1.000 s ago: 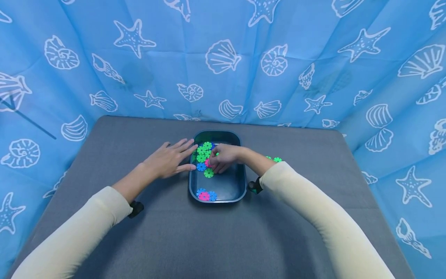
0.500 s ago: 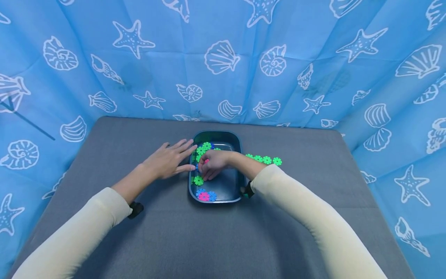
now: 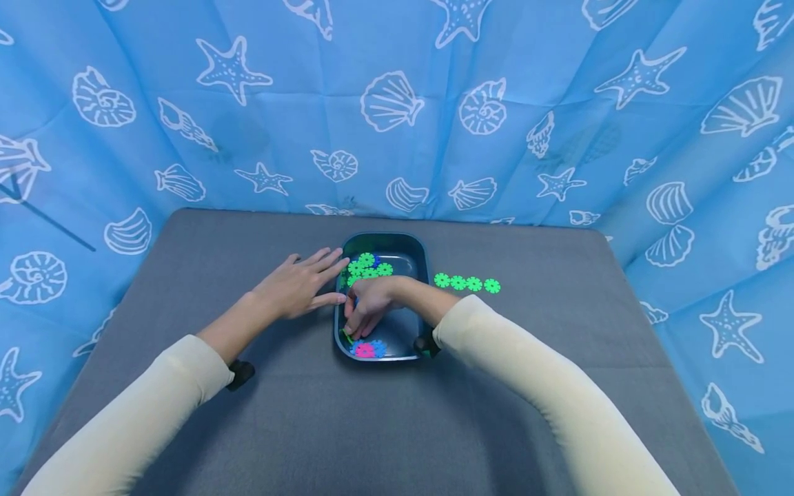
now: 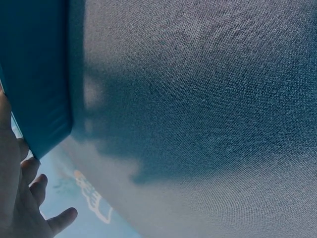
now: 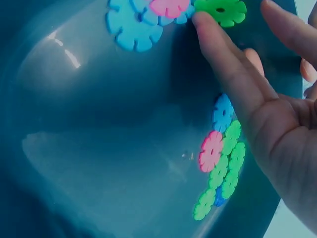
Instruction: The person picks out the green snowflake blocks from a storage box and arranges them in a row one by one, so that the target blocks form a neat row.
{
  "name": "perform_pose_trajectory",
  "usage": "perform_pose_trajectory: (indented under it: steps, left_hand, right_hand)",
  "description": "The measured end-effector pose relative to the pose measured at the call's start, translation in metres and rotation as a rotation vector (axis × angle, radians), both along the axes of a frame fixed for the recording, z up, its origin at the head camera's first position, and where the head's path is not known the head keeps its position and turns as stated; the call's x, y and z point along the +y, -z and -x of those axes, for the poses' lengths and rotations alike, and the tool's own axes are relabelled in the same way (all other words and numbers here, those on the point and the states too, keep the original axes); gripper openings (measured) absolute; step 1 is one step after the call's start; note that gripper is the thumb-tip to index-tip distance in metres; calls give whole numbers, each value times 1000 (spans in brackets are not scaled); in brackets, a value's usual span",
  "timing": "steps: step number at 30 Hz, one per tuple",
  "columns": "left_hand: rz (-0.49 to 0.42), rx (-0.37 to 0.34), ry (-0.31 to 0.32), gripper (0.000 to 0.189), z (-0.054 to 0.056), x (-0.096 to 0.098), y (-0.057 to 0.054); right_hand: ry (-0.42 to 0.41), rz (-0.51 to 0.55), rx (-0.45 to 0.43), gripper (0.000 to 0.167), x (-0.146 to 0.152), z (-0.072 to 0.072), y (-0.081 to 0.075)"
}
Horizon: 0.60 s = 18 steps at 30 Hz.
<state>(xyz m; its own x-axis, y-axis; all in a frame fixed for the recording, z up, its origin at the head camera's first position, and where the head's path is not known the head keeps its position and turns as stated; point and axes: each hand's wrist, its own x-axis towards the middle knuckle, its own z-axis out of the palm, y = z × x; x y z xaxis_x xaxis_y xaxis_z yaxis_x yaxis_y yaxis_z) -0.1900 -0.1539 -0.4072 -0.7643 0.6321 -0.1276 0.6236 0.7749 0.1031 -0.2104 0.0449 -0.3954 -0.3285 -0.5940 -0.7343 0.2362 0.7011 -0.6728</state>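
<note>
My left hand (image 3: 300, 284) lies with its fingers spread at the left rim of a dark blue tray (image 3: 424, 265); in the left wrist view its fingertips touch the tray's outer edge. Down inside the tray is my right hand (image 3: 371, 300), fingers mostly straight. One right fingertip touches a green notched disc (image 5: 223, 10), which tilts beside the near left wall. Blue discs (image 5: 133, 25) and a pink disc (image 3: 364, 350) overlap next to it. Green discs (image 3: 367, 260) cluster farther back, with another pink disc (image 5: 211, 151) and blue disc (image 5: 223, 113) partly hidden from above.
Several green discs (image 3: 457, 282) lie in a row on the grey table (image 3: 397, 427), right of the tray. A blue curtain (image 3: 397, 158) with shells and starfish hangs behind the table.
My right hand has moved left and nearer inside the tray, and the green disc has shifted with it toward the near left corner, now tilted. My left hand stays at the rim.
</note>
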Motion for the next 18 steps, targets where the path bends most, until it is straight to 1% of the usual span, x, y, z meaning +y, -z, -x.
perform_pose_trajectory:
  steps: [4,13,18]
  left_hand:
    - [0,-9,-8,77,0,0,0]
    - [13,4,-4,76,0,0,0]
    - [17,6,-6,77,0,0,1]
  right_hand:
    - [-32,-23,-11,41,-4,-4,0]
    - [-44,-32,-26,21,-9,-8,2]
    - [-49,-59,-24,21,-10,-10,3]
